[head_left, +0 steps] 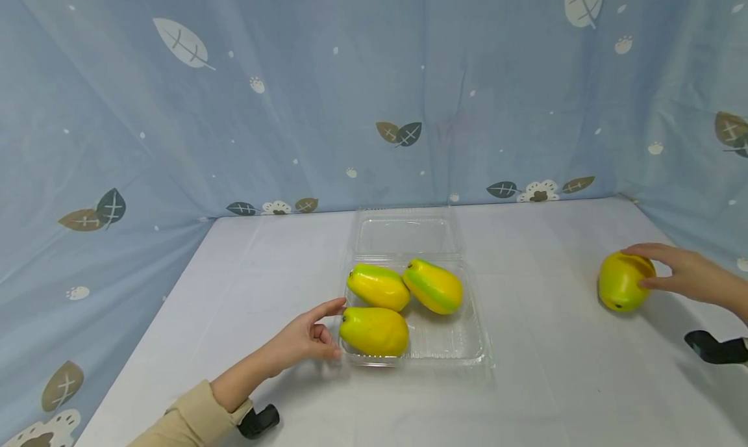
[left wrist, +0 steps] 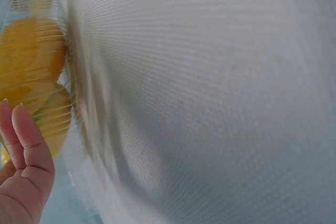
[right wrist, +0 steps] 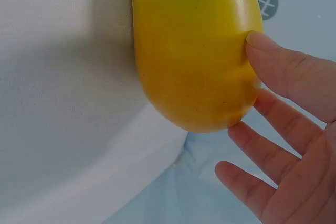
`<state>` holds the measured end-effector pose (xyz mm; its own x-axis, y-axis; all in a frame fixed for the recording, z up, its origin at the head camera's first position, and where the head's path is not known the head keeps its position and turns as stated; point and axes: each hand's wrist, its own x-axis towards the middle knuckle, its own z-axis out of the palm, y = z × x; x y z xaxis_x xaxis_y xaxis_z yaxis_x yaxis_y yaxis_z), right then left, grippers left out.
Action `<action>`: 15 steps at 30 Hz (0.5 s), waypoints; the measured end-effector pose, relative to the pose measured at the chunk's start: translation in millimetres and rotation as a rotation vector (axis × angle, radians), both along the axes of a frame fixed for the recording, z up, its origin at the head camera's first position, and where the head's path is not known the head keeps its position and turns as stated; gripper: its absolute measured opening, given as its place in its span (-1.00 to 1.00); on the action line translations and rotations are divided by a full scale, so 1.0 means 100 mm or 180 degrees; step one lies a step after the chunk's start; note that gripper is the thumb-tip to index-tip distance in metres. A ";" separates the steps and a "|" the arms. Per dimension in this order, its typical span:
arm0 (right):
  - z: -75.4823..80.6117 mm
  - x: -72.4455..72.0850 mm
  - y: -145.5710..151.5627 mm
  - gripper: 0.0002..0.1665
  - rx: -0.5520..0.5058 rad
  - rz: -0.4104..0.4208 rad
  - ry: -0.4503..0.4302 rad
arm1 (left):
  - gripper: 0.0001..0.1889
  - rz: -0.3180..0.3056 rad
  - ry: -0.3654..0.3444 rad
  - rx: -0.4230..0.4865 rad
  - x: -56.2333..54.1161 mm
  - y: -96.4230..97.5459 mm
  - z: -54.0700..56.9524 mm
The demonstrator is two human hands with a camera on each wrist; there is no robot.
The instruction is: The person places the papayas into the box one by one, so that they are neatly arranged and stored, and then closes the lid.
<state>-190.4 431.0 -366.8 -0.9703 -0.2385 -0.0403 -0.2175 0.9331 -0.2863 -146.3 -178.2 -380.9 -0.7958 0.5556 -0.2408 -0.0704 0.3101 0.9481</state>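
A leaf-and-paw-printed light-blue fabric curtain [head_left: 327,102] hangs behind and beside the flat, white, cloth-covered surface [head_left: 543,388].

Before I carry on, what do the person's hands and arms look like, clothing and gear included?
The left hand and right hand are bare, with no gloves or rings visible. The left arm wears a beige fabric sleeve with a wide cuff. A small black rounded attachment shows by the left wrist, and a similar black piece near the right.
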 end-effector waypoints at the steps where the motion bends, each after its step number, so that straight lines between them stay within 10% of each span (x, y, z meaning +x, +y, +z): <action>1: 0.00 0.00 0.00 -0.34 -0.0004 -0.0003 -0.0005 | -0.12 0.0003 -0.0005 -0.0004 0.00 0.00 0.00; 15: 0.01 -0.05 0.01 -0.14 0.0339 -0.0100 -0.0342 | -0.12 0.0015 0.0002 -0.0040 0.00 0.00 0.00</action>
